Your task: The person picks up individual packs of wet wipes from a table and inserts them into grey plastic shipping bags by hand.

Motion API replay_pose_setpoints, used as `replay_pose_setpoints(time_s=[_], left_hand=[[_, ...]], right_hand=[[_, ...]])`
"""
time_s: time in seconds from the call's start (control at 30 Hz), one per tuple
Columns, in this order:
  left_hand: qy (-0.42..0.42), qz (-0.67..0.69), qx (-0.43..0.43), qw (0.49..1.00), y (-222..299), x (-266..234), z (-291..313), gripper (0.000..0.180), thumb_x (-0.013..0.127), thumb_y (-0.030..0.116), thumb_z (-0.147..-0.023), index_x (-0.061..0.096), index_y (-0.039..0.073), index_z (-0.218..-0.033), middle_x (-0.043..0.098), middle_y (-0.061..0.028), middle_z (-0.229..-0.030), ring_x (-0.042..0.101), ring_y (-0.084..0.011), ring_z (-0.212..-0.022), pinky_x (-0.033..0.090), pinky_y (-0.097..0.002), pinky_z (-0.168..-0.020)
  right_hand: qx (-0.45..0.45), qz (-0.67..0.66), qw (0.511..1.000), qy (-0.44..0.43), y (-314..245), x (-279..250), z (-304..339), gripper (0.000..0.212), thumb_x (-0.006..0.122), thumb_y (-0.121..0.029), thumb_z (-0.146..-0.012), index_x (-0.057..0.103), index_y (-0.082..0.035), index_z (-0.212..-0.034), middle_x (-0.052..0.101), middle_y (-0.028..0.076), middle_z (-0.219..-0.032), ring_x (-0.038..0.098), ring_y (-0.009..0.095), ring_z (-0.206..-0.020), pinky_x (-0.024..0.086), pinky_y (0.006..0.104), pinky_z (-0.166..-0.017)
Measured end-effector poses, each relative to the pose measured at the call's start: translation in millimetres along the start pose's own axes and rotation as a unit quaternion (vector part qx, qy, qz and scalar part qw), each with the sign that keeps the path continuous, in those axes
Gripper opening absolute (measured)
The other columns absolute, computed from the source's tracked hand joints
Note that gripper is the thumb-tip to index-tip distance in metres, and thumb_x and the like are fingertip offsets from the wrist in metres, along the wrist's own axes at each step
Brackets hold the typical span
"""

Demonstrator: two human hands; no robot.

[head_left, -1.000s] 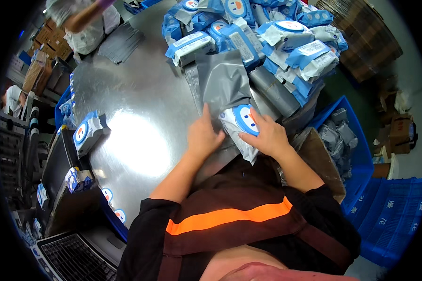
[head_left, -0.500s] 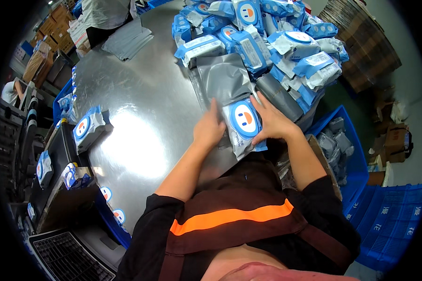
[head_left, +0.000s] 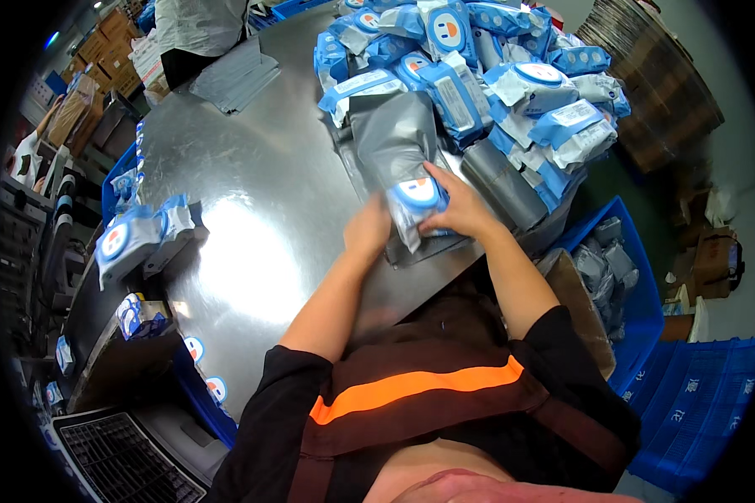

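Observation:
A white-and-blue pack of wet wipes (head_left: 419,194) with a round cartoon-face lid is partly inside a grey plastic mailing bag (head_left: 394,126). My right hand (head_left: 461,208) grips the pack along its right side, thumb and fingers curved round it. At the bag's left edge, my left hand (head_left: 367,230) is closed on the plastic; its fingers are blurred and partly hidden. More flat grey bags (head_left: 344,151) lie beneath the one being filled. Just right of my right hand is a rolled or folded grey bag bundle (head_left: 502,186).
A large heap of wipes packs (head_left: 478,75) covers the table's far right. Flat grey bags (head_left: 235,80) lie at the far left of the metal table (head_left: 302,109). Packs (head_left: 126,243) sit at the conveyor on the left. A blue crate (head_left: 642,293) of filled bags stands at right.
The pack has moved up and left into the bag's mouth, and plastic now covers its upper part. My right hand moved with it. On the left, another pack has come up beside the first.

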State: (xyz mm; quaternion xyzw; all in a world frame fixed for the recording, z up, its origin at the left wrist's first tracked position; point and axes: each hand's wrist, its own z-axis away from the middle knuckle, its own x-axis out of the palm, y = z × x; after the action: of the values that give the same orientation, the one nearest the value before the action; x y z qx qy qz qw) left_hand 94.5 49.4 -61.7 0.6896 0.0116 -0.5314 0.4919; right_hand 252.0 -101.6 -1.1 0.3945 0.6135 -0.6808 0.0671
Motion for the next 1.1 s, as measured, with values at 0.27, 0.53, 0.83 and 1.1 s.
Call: replay_pose_setpoints(time_s=[0.27,0.53,0.83,1.1], left_hand=[[-0.022,-0.052,0.026,0.998,3.9,-15.5,-4.0,0.029,0.059,0.027,-0.092,0.066,0.005,-0.110,0.072,-0.0182,-0.096,0.067,-0.0390,-0.094,0.052,-0.0469,-0.081],[-0.043,0.011,0.026,0.999,-11.2,-6.1,-40.7,0.027,0.056,0.023,-0.092,0.062,0.002,-0.109,0.069,-0.0231,-0.097,0.065,-0.0422,-0.094,0.051,-0.0488,-0.082],[-0.138,0.004,0.092,0.986,6.7,-57.0,13.1,0.026,0.062,0.027,-0.089,0.062,0.002,-0.094,0.068,-0.0220,-0.085,0.065,-0.0429,-0.081,0.050,-0.0473,-0.073],[-0.131,-0.094,0.016,0.987,6.7,-40.9,40.2,0.043,0.050,0.037,-0.091,0.070,-0.001,-0.091,0.069,-0.0249,-0.089,0.066,-0.0440,-0.086,0.051,-0.0505,-0.081]], right_hand=[[-0.012,0.107,0.993,0.056,-10.2,13.1,3.5,0.120,0.093,-0.032,-0.054,0.031,-0.012,-0.154,0.047,0.017,-0.144,0.051,0.036,-0.129,0.044,0.0410,-0.105],[0.021,0.108,0.991,0.078,3.9,12.5,-38.4,0.116,0.092,-0.033,-0.058,0.031,-0.013,-0.154,0.050,0.019,-0.137,0.051,0.038,-0.127,0.044,0.0413,-0.104],[0.070,0.206,0.966,0.140,14.8,25.4,-37.4,0.071,0.080,-0.027,-0.073,0.047,-0.007,-0.133,0.058,0.022,-0.121,0.060,0.044,-0.111,0.052,0.0479,-0.092],[0.180,0.218,0.955,0.085,-19.6,45.7,-1.0,0.060,0.080,-0.030,-0.070,0.055,-0.005,-0.118,0.065,0.019,-0.113,0.064,0.039,-0.105,0.053,0.0474,-0.089]])
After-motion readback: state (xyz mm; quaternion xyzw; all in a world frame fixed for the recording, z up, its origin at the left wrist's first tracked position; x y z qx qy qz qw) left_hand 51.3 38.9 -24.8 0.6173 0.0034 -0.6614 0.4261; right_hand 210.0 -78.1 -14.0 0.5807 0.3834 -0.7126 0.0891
